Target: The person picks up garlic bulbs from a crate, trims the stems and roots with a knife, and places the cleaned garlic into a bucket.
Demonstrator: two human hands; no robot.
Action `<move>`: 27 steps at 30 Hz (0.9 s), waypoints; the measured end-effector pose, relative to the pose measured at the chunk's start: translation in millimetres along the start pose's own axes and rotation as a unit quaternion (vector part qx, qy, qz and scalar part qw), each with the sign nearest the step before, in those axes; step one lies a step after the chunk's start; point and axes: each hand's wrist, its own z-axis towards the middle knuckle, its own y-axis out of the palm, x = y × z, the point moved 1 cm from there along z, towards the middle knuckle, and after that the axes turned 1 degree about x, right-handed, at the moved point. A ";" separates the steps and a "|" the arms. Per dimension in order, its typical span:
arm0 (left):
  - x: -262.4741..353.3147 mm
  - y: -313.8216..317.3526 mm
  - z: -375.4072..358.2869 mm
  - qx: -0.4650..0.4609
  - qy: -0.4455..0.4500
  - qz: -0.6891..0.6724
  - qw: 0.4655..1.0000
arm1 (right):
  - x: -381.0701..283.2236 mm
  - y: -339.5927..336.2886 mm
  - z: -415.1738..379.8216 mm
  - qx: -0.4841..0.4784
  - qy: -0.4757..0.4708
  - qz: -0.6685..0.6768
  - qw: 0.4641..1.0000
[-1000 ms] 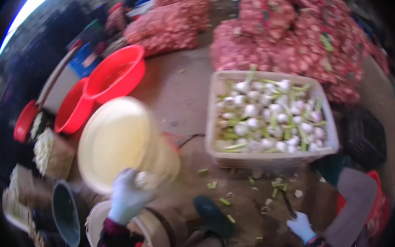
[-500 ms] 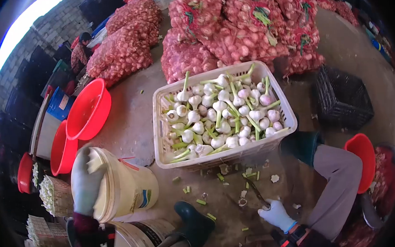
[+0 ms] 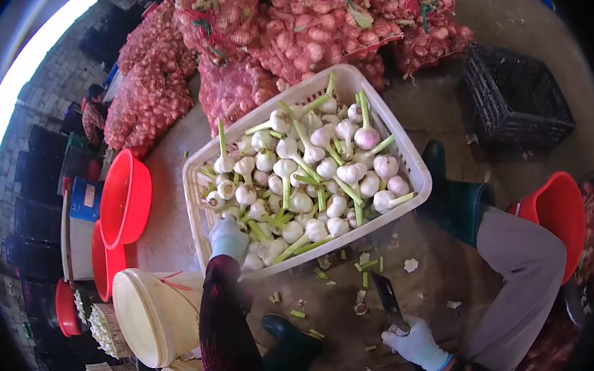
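A white plastic crate (image 3: 420, 171) full of garlic bulbs (image 3: 300, 200) with green stems stands in front of me, tilted in view. My left hand (image 3: 229, 239), in a pale glove, reaches over the crate's left front side and touches the garlic there; its fingers are mostly hidden. Low on the right, my gloved right hand (image 3: 415, 345) is closed around the handle of a knife (image 3: 388, 301), whose dark blade points up toward the crate. Cut green stem pieces (image 3: 370, 264) and papery skins lie on the floor between the blade and the crate.
Red mesh sacks of garlic (image 3: 312, 38) are piled behind the crate. A black crate (image 3: 519, 97) and a red basin (image 3: 551, 221) stand on the right. Cream buckets (image 3: 139, 321) and red tubs (image 3: 126, 199) fill the left. A person (image 3: 93, 115) sits at the far left.
My left hand has moved from over the buckets right into the crate of garlic. The right hand has stayed low, its knife now turned with the blade flat in view. The view has shifted.
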 end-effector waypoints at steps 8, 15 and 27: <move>-57.8 -142.2 -89.0 0.145 0.077 -0.443 0.881 | 11.2 -11.6 -17.6 -0.028 -0.100 -0.052 0.993; -29.7 -146.1 -303.5 0.013 0.082 -0.571 0.817 | -1.5 1.9 -44.0 -0.082 -0.241 -0.122 0.959; 64.1 -30.1 -396.8 -0.005 -0.024 -0.645 0.764 | 7.4 -7.2 -63.0 -0.112 -0.479 -0.384 0.781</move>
